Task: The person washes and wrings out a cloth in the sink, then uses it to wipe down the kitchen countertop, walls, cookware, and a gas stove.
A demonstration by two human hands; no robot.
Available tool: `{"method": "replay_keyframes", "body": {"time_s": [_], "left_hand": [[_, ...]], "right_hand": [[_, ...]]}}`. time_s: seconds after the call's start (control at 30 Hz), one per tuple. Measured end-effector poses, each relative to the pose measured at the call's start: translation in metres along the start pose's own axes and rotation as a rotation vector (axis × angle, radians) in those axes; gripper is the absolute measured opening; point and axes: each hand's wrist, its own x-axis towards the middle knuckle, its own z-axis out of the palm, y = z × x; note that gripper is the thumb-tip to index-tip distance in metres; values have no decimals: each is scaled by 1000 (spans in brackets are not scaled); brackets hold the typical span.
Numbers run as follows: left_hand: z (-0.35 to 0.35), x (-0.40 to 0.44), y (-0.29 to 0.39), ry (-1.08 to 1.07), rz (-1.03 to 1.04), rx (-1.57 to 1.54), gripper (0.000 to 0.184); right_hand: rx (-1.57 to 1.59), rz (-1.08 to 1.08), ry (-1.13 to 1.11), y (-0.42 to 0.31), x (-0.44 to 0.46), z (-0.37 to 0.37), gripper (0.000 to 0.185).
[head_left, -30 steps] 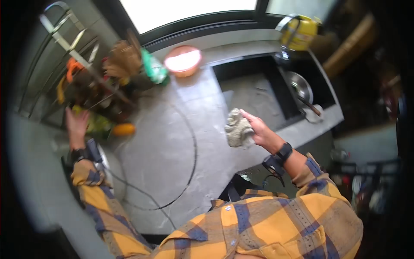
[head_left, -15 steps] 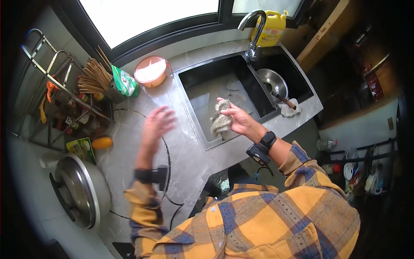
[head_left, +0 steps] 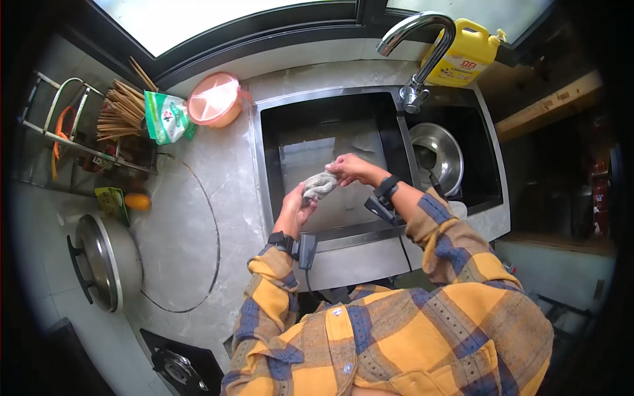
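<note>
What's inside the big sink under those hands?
Murky water with unclear shapes. The left hand, right hand and grey cloth hide part; anything beneath them can't be seen.

1. Place: a kitchen.
2. Double sink [head_left: 317, 109] with tall tap [head_left: 442, 51], set into grey bench [head_left: 178, 244].
3. Stove burner [head_left: 178, 369]; lidded pot [head_left: 109, 264]; metal bowl [head_left: 451, 155] in sink.
4. Bundle of chopsticks [head_left: 121, 112] on the bench.
</note>
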Motion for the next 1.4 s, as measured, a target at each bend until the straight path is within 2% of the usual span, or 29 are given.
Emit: {"method": "replay_keyframes", "body": {"time_s": [0.07,0.13,0.17,0.27,0.3,0.4,0.5,0.6,0.63,0.67,0.73,0.77,0.83,0.87,0.9,0.93,1.0,1.07,1.1,1.2,1.23,1.33,1.4], "left_hand": [[-29,55,-18,25,96,-248,38],[-22,50,-18,301,66,-215,52],[-21,51,-18,440,49,-194,60],[-23,53,-21,370,59,-198,74],[-19,54,-22,366,77,-187,72],[-9,63,-18,327,23,-207,73],[-10,72,-17,339,1,-255,76],[-8,75,-12,352,17,-272,81],[-5,75,-8,367,10,-286,82],[-2,76,-6,380,2,-300,83],[-11,89,-6,278,15,-322,84],[-17,94,-8,226,15,-324,85],[-17,91,-3,188,25,-352,76],[-22,93,-2,148,49,-368,72],[-23,97,0,112,92,-394,59],[-24,92,8,69,22,-432,39],[-72,143,-9,-279,86,-530,33],[-72,162,-22,-225,156,-579,29],[-70,169,-27,-196,194,-604,27],[-13,122,-4,142,225,-388,23],[10,104,5,263,208,-322,30],[-23,123,-16,282,124,-152,33],[-26,111,-17,346,96,-66,39]], "right_hand": [[-54,2,37,14,26,-11,37],[-117,-50,134,27,54,-16,37],[-251,-87,225,34,70,-17,39],[-438,-415,382,67,113,-15,42],[-540,-488,357,79,122,-11,47],[-840,-460,124,86,123,10,52],[-770,-400,136,76,131,0,47],[-578,-383,553,55,118,10,41],[-687,-594,653,81,141,20,37],[-645,-602,495,79,139,28,38],[-548,-602,185,74,130,43,39],[-457,-506,126,60,114,50,39],[-276,-324,16,17,75,59,41],[-270,-353,23,12,68,63,42],[-267,-384,30,9,61,66,42],[-264,-416,35,5,55,69,43],[-386,-563,133,5,58,75,38],[-512,-683,255,20,82,79,37],[-530,-652,298,23,88,76,44],[-634,-789,332,26,107,64,45],[-660,-729,327,28,112,59,30],[-873,-751,368,76,151,34,21],[-568,-523,480,61,147,24,25]]}}
